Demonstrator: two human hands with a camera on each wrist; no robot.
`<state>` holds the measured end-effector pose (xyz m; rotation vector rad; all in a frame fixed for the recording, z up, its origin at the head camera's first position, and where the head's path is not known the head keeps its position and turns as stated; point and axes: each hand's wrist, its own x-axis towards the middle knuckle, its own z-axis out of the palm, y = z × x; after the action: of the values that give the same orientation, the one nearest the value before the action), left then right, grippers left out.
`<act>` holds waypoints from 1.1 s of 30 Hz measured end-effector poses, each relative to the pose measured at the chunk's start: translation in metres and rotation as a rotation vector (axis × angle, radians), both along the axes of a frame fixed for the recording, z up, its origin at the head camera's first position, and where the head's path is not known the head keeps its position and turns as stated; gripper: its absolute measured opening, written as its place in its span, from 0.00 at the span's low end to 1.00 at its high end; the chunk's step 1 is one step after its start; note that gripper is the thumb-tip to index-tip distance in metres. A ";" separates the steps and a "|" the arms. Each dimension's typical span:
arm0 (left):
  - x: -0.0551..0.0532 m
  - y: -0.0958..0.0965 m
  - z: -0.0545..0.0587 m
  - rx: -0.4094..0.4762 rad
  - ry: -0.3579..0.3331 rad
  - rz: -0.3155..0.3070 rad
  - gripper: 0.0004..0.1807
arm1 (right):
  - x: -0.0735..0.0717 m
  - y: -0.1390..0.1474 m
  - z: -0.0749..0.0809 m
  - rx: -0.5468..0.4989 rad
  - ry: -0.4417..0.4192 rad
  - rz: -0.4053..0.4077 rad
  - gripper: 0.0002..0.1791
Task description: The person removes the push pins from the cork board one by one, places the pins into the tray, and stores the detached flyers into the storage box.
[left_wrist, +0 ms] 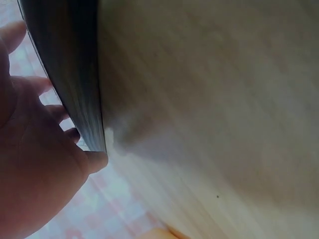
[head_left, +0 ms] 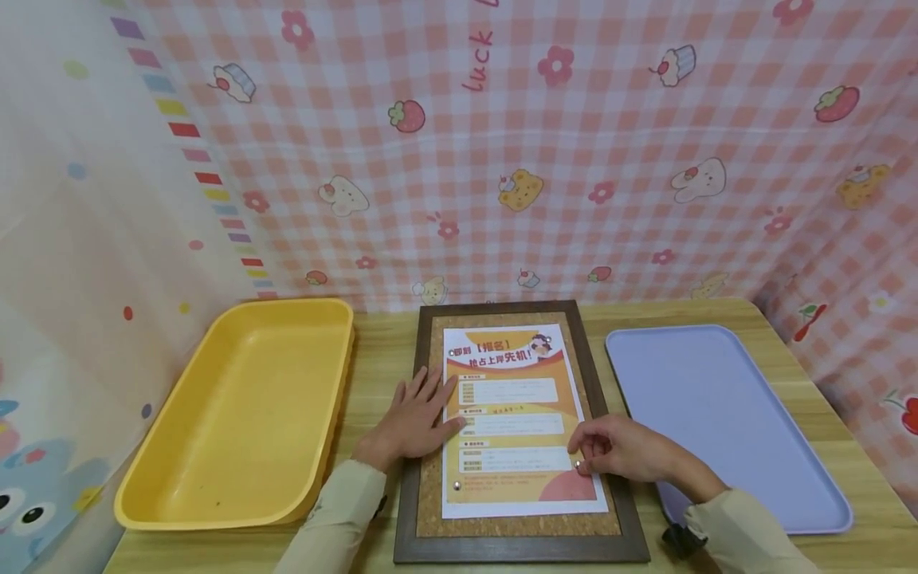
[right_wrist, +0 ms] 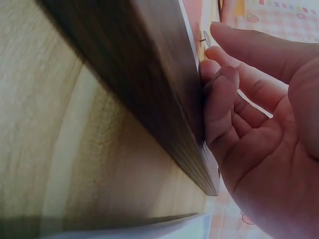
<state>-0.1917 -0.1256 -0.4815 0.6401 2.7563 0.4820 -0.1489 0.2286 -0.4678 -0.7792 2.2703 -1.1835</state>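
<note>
A printed yellow-and-white poster (head_left: 511, 433) lies on a corkboard (head_left: 430, 510) with a dark wooden frame (head_left: 519, 550). My left hand (head_left: 412, 422) rests with spread fingers across the board's left side, its fingertips on the poster's edge. Near the poster's lower right, my right hand (head_left: 622, 450) pinches a silver thumbtack (right_wrist: 208, 40) between thumb and finger. The tack's pin points at the poster; how deep it sits cannot be told. Another tack (head_left: 457, 485) is in the lower left corner, and small tacks show at the upper left (head_left: 452, 352) and upper right.
To the left on the wooden table (head_left: 380, 343) stands a deep yellow tray (head_left: 237, 414). A flat lavender tray (head_left: 731, 422) lies to the right, partly under the right forearm. Behind the table hangs a pink checked cloth (head_left: 473, 239).
</note>
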 end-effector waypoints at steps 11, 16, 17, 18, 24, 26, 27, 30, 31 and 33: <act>-0.002 0.003 0.002 -0.040 -0.058 -0.011 0.42 | 0.001 -0.001 -0.001 -0.008 -0.033 -0.015 0.05; -0.001 0.003 0.001 -0.042 -0.071 -0.005 0.42 | 0.001 -0.002 -0.002 -0.005 -0.026 -0.016 0.04; -0.001 0.003 0.001 -0.043 -0.071 -0.006 0.42 | 0.001 -0.001 -0.002 0.000 -0.017 -0.018 0.04; -0.001 0.003 0.000 -0.043 -0.070 -0.007 0.42 | 0.001 -0.001 -0.002 0.007 -0.009 -0.020 0.04; -0.002 0.002 -0.001 -0.041 -0.080 -0.011 0.42 | 0.001 -0.004 -0.002 0.038 0.015 -0.045 0.04; -0.002 0.002 -0.001 -0.036 -0.085 -0.012 0.42 | 0.001 -0.005 -0.002 0.050 0.029 -0.050 0.04; -0.002 0.002 -0.002 -0.032 -0.087 -0.012 0.42 | 0.000 -0.006 -0.002 0.058 0.037 -0.051 0.05; -0.003 0.003 -0.002 -0.035 -0.094 -0.009 0.43 | -0.001 -0.008 -0.001 0.075 0.046 -0.047 0.05; -0.003 0.003 -0.002 -0.033 -0.094 -0.007 0.42 | -0.002 -0.009 -0.001 0.076 0.042 -0.044 0.06; -0.002 0.003 -0.001 -0.035 -0.092 -0.002 0.42 | -0.003 -0.009 -0.001 0.075 0.029 -0.038 0.06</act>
<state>-0.1939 -0.1228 -0.4828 0.5977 2.6709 0.4504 -0.1515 0.2196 -0.4686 -0.7330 2.3486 -1.1039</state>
